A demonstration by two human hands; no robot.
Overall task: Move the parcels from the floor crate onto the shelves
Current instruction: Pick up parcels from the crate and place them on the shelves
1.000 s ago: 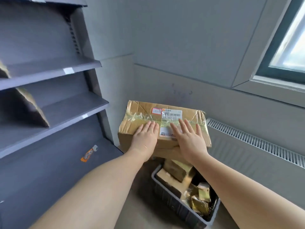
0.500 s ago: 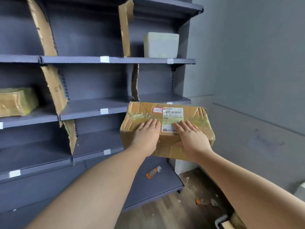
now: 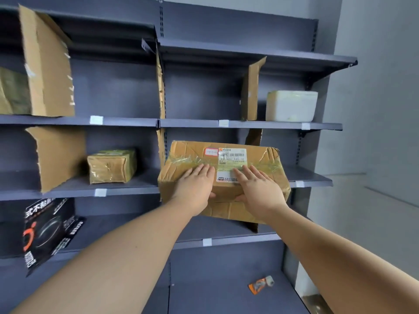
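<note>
The parcel (image 3: 192, 155) is gripped at 12 o'clock, before the shelf (image 3: 314, 177), by left hand (image 3: 195, 189) and right hand (image 3: 258, 191): fingers flat atop, thumbs in front.

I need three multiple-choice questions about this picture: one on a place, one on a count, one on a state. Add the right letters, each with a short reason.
1. Where does the white foam box stand?
A. on the bottom shelf
B. at the right end of a higher shelf
C. on the floor

2. How many hands hold the big cardboard parcel?
A. none
B. one
C. two

3. In what state is this parcel?
A. taped shut
B. open, flaps up
C. torn in two

1 B: it stands above the parcel, near the shelf's right end.
2 C: the left hand and the right hand both grip it.
3 A: clear tape crosses its closed top.
</note>
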